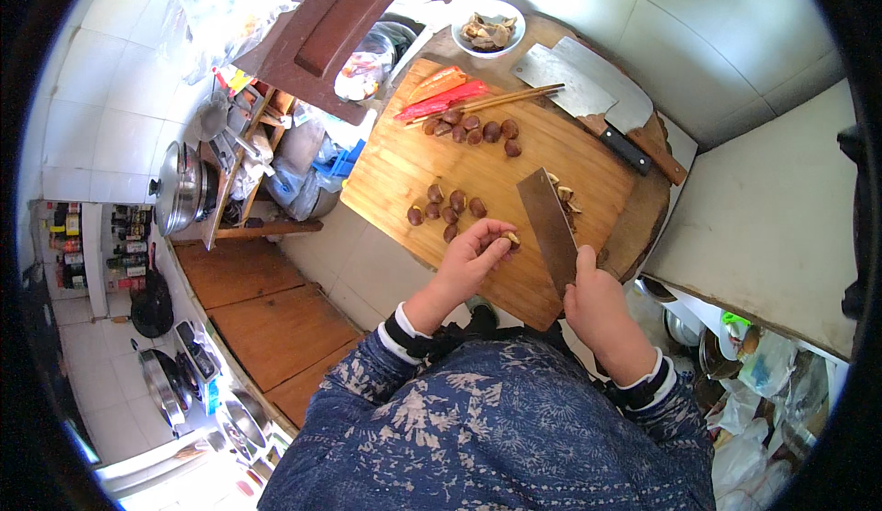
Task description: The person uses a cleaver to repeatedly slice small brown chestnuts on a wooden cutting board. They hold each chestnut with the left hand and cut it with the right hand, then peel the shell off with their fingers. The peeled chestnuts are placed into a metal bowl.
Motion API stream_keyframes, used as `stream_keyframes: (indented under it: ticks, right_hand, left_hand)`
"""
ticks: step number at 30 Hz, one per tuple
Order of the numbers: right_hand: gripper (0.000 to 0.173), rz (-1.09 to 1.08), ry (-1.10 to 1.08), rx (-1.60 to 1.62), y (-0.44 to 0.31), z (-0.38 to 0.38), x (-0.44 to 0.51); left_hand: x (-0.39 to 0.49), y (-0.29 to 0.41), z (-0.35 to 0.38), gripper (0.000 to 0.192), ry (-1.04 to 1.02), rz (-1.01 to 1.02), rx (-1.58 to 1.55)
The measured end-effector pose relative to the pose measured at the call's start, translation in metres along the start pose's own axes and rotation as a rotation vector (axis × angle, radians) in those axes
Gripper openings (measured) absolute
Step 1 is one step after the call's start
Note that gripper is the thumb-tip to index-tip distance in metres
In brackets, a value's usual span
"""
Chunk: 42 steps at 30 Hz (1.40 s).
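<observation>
My left hand (482, 252) pinches a chestnut (510, 239) whose pale inside shows. In my right hand (594, 297) is a cleaver (549, 221), its broad blade slanting over the wooden cutting board (386, 166). Several brown chestnuts (457, 201) lie in a group beyond my left hand, and another group (491, 131) lies farther back beside wooden chopsticks (513, 96). Behind the chopsticks are a red packet (441, 99) and an orange one (437, 83), contents not clear. Pale pieces and shell bits (566, 197) lie just right of the blade.
Two more cleavers (568, 80) (637, 101) rest at the back right, next to a white bowl (518, 32) of dried brown pieces. A tiled wall is behind. A dark red wooden chair back (324, 28) stands at the far left, with a light countertop (751, 221) to the right.
</observation>
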State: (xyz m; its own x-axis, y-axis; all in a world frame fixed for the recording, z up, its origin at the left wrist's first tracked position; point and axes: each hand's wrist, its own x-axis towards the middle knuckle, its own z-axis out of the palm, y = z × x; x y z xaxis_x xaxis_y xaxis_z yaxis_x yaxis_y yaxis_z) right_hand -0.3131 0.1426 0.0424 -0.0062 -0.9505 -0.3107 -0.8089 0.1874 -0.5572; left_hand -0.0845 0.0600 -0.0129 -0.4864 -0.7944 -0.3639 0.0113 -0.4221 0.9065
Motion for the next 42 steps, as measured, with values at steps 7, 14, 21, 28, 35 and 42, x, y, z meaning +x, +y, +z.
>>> stream_keyframes:
  ticks: [7,14,21,28,35,42]
  right_hand:
    - [0.028,-0.057,0.071,0.016,-0.001,-0.007,-0.002]
    - [0.025,-0.105,0.044,0.054,-0.004,-0.021,-0.014]
    - [0.036,-0.015,-0.025,0.087,0.005,-0.016,-0.020]
    - [0.034,-0.030,-0.076,0.078,0.004,-0.009,-0.024]
    - [0.030,-0.046,-0.055,0.071,0.002,-0.007,-0.023]
    - [0.026,-0.095,-0.072,0.045,0.003,-0.009,-0.021]
  left_hand:
    - [-0.004,0.004,-0.004,0.026,0.063,0.082,-0.052]
    - [-0.002,0.003,0.009,0.027,0.035,0.270,0.537]
    - [0.008,-0.002,0.028,0.027,0.083,0.548,0.900]
    - [0.008,-0.006,0.030,0.026,0.159,0.588,0.920]
    - [0.006,-0.009,0.027,0.024,0.152,0.681,0.964]
    - [0.003,-0.001,0.022,0.033,0.004,0.819,1.153]
